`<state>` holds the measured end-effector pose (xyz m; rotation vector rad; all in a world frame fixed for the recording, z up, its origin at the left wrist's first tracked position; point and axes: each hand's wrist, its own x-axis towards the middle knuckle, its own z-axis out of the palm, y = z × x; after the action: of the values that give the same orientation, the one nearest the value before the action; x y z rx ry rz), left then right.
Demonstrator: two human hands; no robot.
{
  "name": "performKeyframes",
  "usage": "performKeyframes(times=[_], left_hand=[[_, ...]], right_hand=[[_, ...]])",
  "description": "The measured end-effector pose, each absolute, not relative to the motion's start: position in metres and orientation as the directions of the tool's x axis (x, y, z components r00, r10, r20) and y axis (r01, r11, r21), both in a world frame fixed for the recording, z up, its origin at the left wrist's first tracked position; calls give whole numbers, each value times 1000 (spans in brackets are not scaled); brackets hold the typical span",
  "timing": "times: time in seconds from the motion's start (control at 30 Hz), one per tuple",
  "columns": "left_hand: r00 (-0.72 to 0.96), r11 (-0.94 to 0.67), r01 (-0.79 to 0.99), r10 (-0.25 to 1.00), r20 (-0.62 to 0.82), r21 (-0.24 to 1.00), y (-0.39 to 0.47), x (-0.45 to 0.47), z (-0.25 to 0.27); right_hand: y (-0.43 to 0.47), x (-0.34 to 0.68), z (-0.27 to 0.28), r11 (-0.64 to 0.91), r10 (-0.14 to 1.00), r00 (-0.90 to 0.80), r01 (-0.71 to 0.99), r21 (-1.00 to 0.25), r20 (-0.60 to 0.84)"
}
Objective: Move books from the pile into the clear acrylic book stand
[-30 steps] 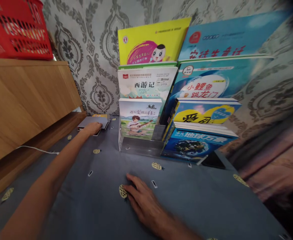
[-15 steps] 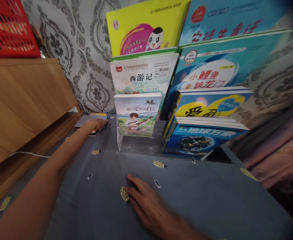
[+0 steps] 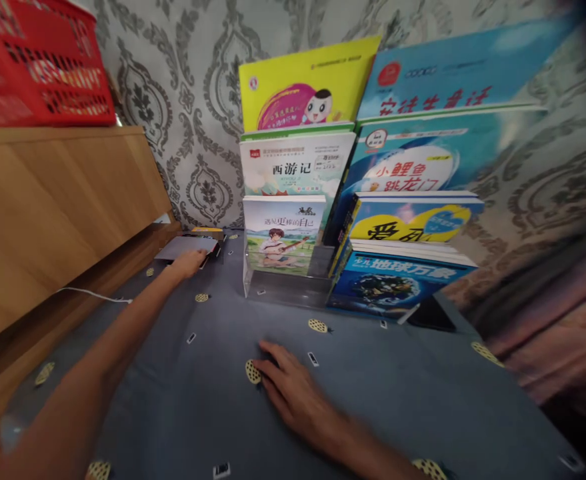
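Observation:
My left hand [image 3: 189, 263] reaches far across to a small stack of books beside the wooden cabinet. Its fingers close on the near right edge of a grey-covered book [image 3: 179, 247] on top; the thumb is hard to make out. Darker book edges and an orange one [image 3: 207, 231] show behind and beneath it. My right hand [image 3: 290, 390] rests on the grey-blue tablecloth [image 3: 173, 413], fingers spread and holding nothing. Ahead of it, a clear acrylic stand [image 3: 287, 288] bears upright books in tiers, among them a guitar-picture book [image 3: 283, 237] and a blue globe-cover book [image 3: 393, 283].
At the left stands a wooden cabinet [image 3: 63, 213] with a red plastic basket [image 3: 47, 67] on top. A white cable [image 3: 95, 293] runs out over the cloth. A dark flat object [image 3: 431, 315] lies behind the stand's right end. A pinkish curtain [image 3: 547, 333] hangs at the right.
My left hand has gone from lying over the stack with a finger outstretched to curling at the grey book's edge. The view has shifted left and up. My right hand stays put.

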<state>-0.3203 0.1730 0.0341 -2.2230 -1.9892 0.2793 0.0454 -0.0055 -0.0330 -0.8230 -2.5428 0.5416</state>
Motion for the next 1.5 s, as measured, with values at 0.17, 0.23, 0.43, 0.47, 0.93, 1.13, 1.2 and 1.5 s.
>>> performKeyframes(times=[0.17, 0.23, 0.43, 0.47, 0.93, 1.13, 1.2, 1.5], left_hand=[[36, -36, 974, 999, -4, -223, 111, -307, 19], [30, -28, 976, 1000, 2, -214, 86, -298, 12], [52, -53, 980, 999, -9, -192, 25, -265, 1], [59, -59, 980, 998, -5, -188, 16, -258, 1], [418, -400, 900, 905, 76, -174, -124, -104, -14], [495, -492, 869, 856, 151, -56, -142, -55, -10], [490, -503, 864, 854, 176, 36, -140, -56, -7], [129, -138, 986, 986, 103, 94, -94, -140, -10]], right_hand=[[-3, 43, -42, 778, 595, -736, 427, -460, 324], [-3, 42, -44, 786, 589, -729, 416, -458, 349], [-2, 39, -45, 798, 575, -725, 394, -456, 379], [-1, 38, -46, 795, 575, -725, 384, -469, 380], [4, 41, -34, 725, 672, -436, 219, -653, 599], [5, 47, -29, 643, 703, -557, 234, -729, 442], [1, 49, -32, 636, 699, -598, 267, -724, 393], [-9, 49, -41, 692, 674, -645, 382, -613, 360]])
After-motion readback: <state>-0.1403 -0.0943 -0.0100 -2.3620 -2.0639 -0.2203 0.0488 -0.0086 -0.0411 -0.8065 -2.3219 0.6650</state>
